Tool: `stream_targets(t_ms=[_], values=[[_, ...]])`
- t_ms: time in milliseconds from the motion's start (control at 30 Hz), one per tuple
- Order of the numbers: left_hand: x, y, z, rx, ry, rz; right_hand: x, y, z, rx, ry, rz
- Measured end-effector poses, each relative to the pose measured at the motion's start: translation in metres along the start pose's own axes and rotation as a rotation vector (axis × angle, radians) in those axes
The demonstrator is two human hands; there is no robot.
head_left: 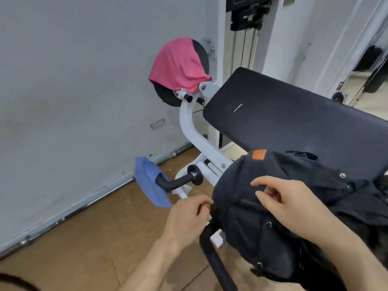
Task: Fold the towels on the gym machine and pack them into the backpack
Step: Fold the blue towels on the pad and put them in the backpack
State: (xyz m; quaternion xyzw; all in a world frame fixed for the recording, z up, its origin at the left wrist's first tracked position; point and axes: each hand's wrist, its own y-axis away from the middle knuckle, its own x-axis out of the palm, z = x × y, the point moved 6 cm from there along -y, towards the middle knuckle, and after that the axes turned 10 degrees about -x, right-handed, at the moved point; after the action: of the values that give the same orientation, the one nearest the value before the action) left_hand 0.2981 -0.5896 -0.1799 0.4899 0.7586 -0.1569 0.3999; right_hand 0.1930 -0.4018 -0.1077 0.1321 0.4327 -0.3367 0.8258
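Lying on black bench pad [294,114], low right: backpack [247,238]. Pinching its left edge with left hand [186,215], fingertips narrow; gripping top fabric with right hand [287,202], fingers curled. Draping over round pad [165,95] up on machine frame [189,127]: pink towel [176,64]. Hanging over handle [176,182] end, lower left: blue towel [150,181].

The pad [294,114] is matt black with a fine grainy weave. Left of the pad, the pink towel [178,64] and blue towel [150,181] are matt cloth, and the frame [190,127] is glossy white metal. The backpack [252,223] at the pad's near end is dark matt fabric, its orange patch [259,154] perhaps leather.
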Motion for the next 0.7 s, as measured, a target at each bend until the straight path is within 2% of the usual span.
stream_targets(t_ms=[233, 433, 533, 700], values=[[-0.096, -0.008, 0.151, -0.121, -0.101, -0.035, 0.12, -0.091, 0.112, -0.038, -0.062, 0.147], [-0.127, -0.043, 0.246, -0.231, -0.125, 0.014, 0.228, -0.153, 0.149, 0.001, -0.125, 0.307], [-0.128, -0.072, 0.273, -0.318, -0.034, 0.059, 0.264, -0.18, 0.151, 0.08, -0.093, 0.338], [-0.125, -0.125, 0.288, -0.448, 0.249, 0.119, 0.301, -0.23, 0.134, 0.07, 0.0, 0.302]])
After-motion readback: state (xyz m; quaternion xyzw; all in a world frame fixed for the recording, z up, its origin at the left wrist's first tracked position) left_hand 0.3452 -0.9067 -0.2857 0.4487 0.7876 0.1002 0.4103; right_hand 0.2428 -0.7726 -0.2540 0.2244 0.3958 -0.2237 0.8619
